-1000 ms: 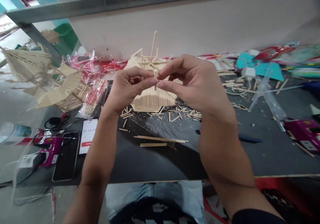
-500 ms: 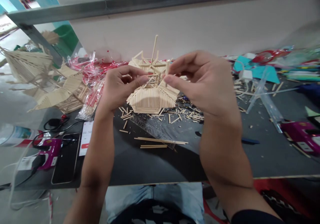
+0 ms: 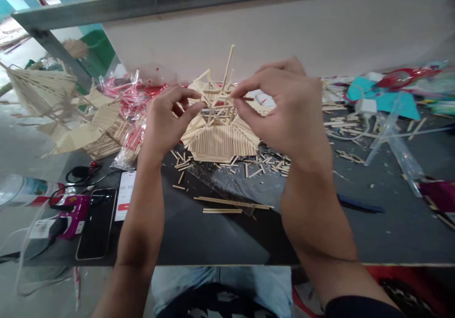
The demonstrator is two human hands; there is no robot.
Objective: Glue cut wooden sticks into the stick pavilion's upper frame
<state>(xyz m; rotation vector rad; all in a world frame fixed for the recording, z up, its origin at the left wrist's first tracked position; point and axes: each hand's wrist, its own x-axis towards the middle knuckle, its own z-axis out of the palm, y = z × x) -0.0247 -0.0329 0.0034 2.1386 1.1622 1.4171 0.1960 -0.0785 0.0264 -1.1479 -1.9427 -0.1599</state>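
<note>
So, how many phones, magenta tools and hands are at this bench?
Phones: 2, a black-screened flat phone and a lit white-screened phone
Magenta tools: 2, left magenta plastic tool, right magenta plastic tool
Hands: 2, left hand, and right hand pinching a short wooden stick
Total: 6

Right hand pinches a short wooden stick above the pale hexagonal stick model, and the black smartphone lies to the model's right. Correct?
Not quite. In the head view the black smartphone lies to the left of the pale hexagonal stick model. The right hand does pinch a short wooden stick above it.
</note>
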